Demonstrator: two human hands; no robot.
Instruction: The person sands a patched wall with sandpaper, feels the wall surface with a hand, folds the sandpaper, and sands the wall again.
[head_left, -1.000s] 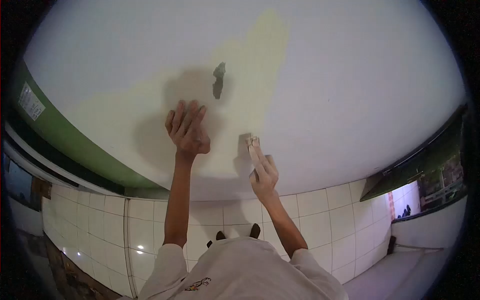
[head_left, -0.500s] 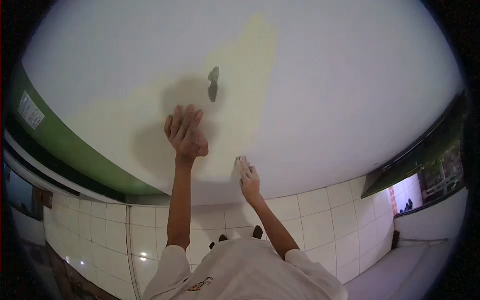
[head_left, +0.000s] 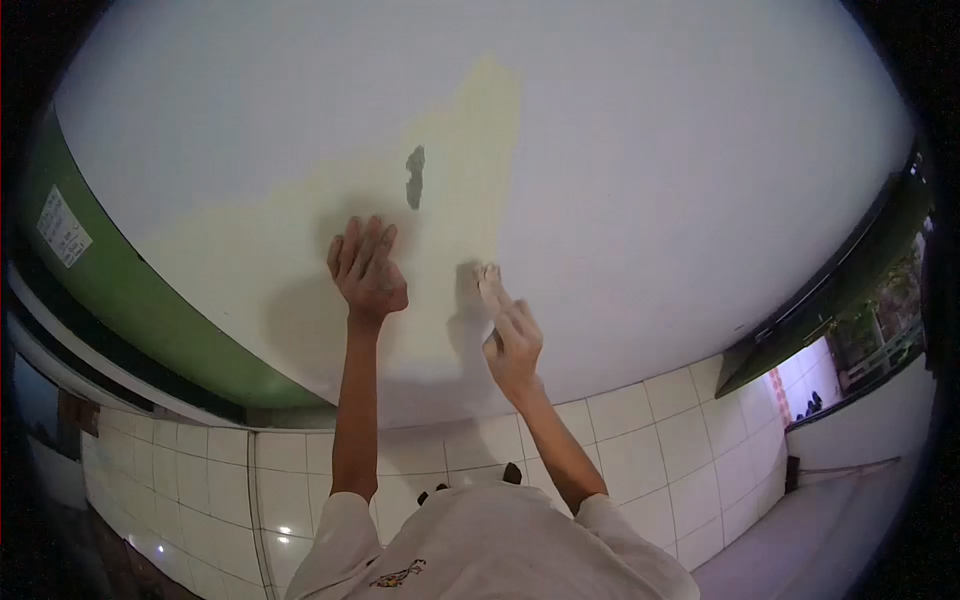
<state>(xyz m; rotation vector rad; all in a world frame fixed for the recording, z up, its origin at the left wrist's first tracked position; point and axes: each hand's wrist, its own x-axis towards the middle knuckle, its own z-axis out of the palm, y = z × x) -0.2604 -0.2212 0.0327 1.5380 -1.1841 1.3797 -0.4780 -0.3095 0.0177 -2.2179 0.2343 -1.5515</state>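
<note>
My left hand (head_left: 368, 272) is raised in front of the yellowish patch (head_left: 430, 290) on the white wall (head_left: 650, 200). Its fingers point up with gaps between them, and a greyish coating shows on them. I cannot tell whether anything lies in its palm. To the right, my right hand (head_left: 514, 340) reaches to the patch's edge with a pale, whitened tip against the wall. Its other fingers are curled in. Whether the pale part is coated fingers or a small held piece is unclear. Above my left hand is a dark, chipped spot (head_left: 415, 178) in the wall.
A green band (head_left: 150, 290) with a white paper label (head_left: 64, 227) borders the wall at left. Below lies a white tiled floor (head_left: 640, 440), with my dark-shod feet (head_left: 512, 473) close to the wall. A dark-edged opening (head_left: 790, 340) is at the right.
My right hand has moved up along the patch's edge and its wrist has bent. My left hand keeps nearly the same pose. The view has shifted slightly.
</note>
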